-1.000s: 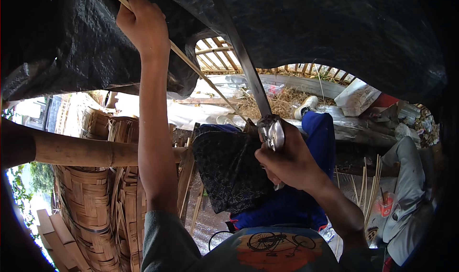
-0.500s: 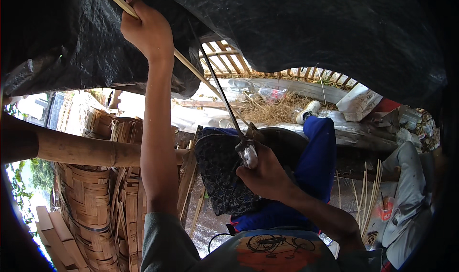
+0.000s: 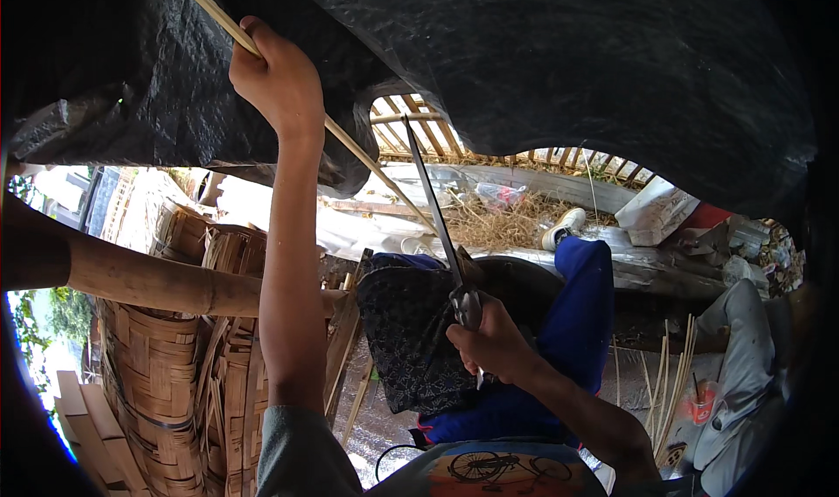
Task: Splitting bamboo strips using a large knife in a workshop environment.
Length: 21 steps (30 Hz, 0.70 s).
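Note:
My left hand (image 3: 281,82), raised at the upper left, is closed around a long, thin bamboo strip (image 3: 357,148). The strip runs from the top edge down to the right, its lower end near the knife blade. Fingers wrapped round the handle, my right hand (image 3: 494,340) holds a long-bladed knife (image 3: 433,200) over my lap. Its dark, narrow blade points up and away; I cannot tell whether blade and strip touch. A dark patterned cloth (image 3: 402,340) covers my left thigh, beside blue trousers (image 3: 577,300).
Black plastic sheeting (image 3: 594,60) hangs overhead. A thick bamboo pole (image 3: 166,274) crosses at left, in front of woven bamboo baskets (image 3: 149,357). On the right are upright thin strips (image 3: 669,375), a reddish cup (image 3: 702,401) and another person's grey-trousered leg (image 3: 743,340).
The knife has come down toward me and slightly right, with its tip lower. My left hand has also shifted slightly down and right, still gripping the bamboo strip.

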### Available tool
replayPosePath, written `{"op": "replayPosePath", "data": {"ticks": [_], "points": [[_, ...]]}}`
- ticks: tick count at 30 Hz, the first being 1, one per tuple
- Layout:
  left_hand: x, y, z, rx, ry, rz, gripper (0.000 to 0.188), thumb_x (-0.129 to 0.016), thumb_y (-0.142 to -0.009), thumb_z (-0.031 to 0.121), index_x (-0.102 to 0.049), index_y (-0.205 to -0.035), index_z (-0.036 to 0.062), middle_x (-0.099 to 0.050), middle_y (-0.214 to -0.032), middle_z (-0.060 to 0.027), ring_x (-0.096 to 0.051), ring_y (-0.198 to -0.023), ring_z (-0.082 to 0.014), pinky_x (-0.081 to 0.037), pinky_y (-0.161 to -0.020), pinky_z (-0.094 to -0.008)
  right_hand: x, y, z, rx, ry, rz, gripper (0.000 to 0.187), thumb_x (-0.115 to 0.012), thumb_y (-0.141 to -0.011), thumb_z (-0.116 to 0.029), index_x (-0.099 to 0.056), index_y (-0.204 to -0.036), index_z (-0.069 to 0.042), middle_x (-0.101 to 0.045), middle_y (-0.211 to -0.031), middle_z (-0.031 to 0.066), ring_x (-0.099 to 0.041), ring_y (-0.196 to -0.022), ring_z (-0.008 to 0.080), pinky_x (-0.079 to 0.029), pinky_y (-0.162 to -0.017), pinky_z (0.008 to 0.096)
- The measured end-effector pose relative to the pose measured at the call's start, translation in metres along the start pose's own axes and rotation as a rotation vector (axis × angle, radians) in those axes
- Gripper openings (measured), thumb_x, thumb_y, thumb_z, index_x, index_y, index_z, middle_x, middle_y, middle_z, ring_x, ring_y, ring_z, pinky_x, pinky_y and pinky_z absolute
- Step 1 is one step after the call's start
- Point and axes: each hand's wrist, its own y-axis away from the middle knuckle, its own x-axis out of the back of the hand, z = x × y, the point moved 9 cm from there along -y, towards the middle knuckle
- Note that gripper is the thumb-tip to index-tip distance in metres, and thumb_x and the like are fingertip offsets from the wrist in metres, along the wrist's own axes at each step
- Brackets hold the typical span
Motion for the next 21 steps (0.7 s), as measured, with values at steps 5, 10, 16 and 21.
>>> {"op": "replayPosePath", "data": {"ticks": [5, 10, 16, 21], "points": [[-0.008, 0.003, 0.007, -0.025, 0.032, -0.032, 0.044, -0.040, -0.095, 0.024, -0.033, -0.057, 0.0047, -0.033, -0.044, 0.0009, -0.030, -0.041, -0.0062, -0.026, -0.042, -0.0276, -0.022, 0.052, -0.115, 0.719, 0.337, 0.123, 0.026, -0.058, -0.074, -0.004, -0.049, -0.098, 0.000, -0.055, -0.072, 0.0085, -0.057, -0.061, 0.0177, -0.046, -0.056, 0.0314], [-0.019, 0.006, 0.015, -0.072, 0.055, -0.065, 0.042, -0.040, -0.095, 0.025, -0.033, -0.057, 0.0077, -0.033, -0.044, 0.0011, -0.032, -0.039, -0.0068, -0.027, -0.040, -0.0251, -0.019, 0.023, -0.061, 0.601, 0.101, 0.108, 0.020, -0.057, -0.075, -0.002, -0.048, -0.094, 0.000, -0.053, -0.069, 0.0070, -0.055, -0.057, 0.0175, -0.046, -0.054, 0.0316], [-0.026, 0.004, 0.005, 0.130, 0.375, -0.270, 0.037, -0.042, -0.094, 0.024, -0.033, -0.060, 0.0128, -0.028, -0.047, 0.0028, -0.027, -0.040, -0.0059, -0.023, -0.042, -0.0238, 0.006, -0.007, 0.043, -0.120, -0.295, 0.002, 0.016, -0.052, -0.077, 0.000, -0.045, -0.091, 0.000, -0.046, -0.054, 0.0022, -0.045, -0.036, 0.0090, -0.037, -0.031, 0.0257], [-0.046, 0.017, 0.007, 0.375, 0.877, -0.773, 0.033, -0.038, -0.093, 0.023, -0.031, -0.062, 0.0153, -0.023, -0.051, 0.0042, -0.022, -0.045, -0.0061, -0.021, -0.050, -0.0228, 0.007, 0.029, -0.048, 0.180, 0.016, 0.008, 0.026, -0.052, -0.077, 0.000, -0.044, -0.103, -0.001, -0.045, -0.052, 0.0023, -0.047, -0.038, 0.0095, -0.038, -0.035, 0.0261]]}}
